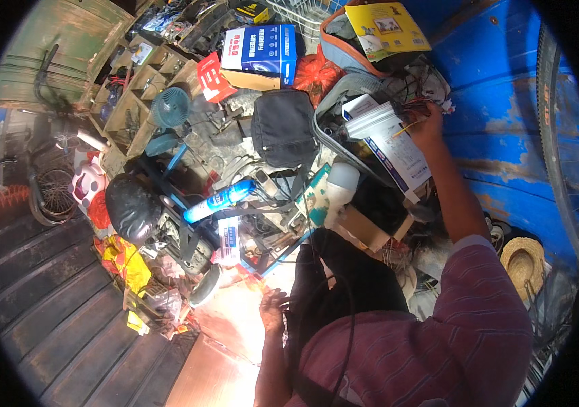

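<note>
My right hand (427, 127) reaches out to the far right. Its fingers are curled into a tangle of thin wires (413, 108), with a yellow strand near the fingertips; their exact grip is partly hidden. Just left of that hand, white-and-blue cartons (398, 157) stand in and against an open grey soft case (322, 129). Low in the middle, close to my dark trousers, my left hand (272, 308) hangs in strong sunlight. Its fingers are loosely bent and apart, and I see nothing held in them.
A cluttered bench holds a blue spray can (220, 201), a black pouch (284, 129), a blue-and-white box (259, 55), a small fan (171, 107) and a large white bulb (342, 182). A straw hat (522, 264) lies at right, beside a blue metal wall (507, 136) and a bicycle tyre (549, 129).
</note>
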`<state>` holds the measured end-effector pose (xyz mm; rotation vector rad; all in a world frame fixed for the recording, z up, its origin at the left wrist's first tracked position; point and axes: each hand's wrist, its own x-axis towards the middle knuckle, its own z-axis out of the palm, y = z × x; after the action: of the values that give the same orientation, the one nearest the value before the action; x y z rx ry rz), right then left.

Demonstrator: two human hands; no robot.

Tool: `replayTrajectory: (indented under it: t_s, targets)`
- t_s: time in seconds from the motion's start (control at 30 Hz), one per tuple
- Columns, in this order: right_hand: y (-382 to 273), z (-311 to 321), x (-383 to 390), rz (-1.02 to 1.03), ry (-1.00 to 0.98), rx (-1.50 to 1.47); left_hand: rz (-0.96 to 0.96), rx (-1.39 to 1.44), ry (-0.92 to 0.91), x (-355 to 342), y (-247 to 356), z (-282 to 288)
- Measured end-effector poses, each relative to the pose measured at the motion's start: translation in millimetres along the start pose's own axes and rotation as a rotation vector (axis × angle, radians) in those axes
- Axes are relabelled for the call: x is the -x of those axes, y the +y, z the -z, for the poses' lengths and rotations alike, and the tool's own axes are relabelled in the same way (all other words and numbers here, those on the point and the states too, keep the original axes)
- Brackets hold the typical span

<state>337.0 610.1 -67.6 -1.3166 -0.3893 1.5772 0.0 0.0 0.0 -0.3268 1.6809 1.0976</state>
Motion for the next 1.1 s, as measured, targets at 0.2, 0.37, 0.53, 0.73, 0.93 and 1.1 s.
replayTrajectory:
  t_s: [0.2, 0.37, 0.53, 0.73, 0.93, 1.1]
  targets:
    - [7, 1, 10, -0.266, 0.211, -0.186, -0.031, -0.046, 0.018, -4, -1, 0]
    - [7, 26, -16, -0.199, 0.206, -0.159, -0.074, -0.038, -0.005, -2, -7, 5]
    - [11, 77, -68, -0.228, 0.150, -0.188, -0.065, -0.056, -0.042, -7, -15, 7]
    - [16, 74, -40, -0.298, 0.188, -0.191, -0.052, -0.061, -0.069, -6, -4, -1]
    - [-8, 28, 53, -0.341, 0.209, 0.048, -0.020, -0.053, -0.072, -3, -4, -9]
    - [6, 13, 104, -0.319, 0.166, 0.379, -0.052, -0.039, -0.080, -2, -16, -9]
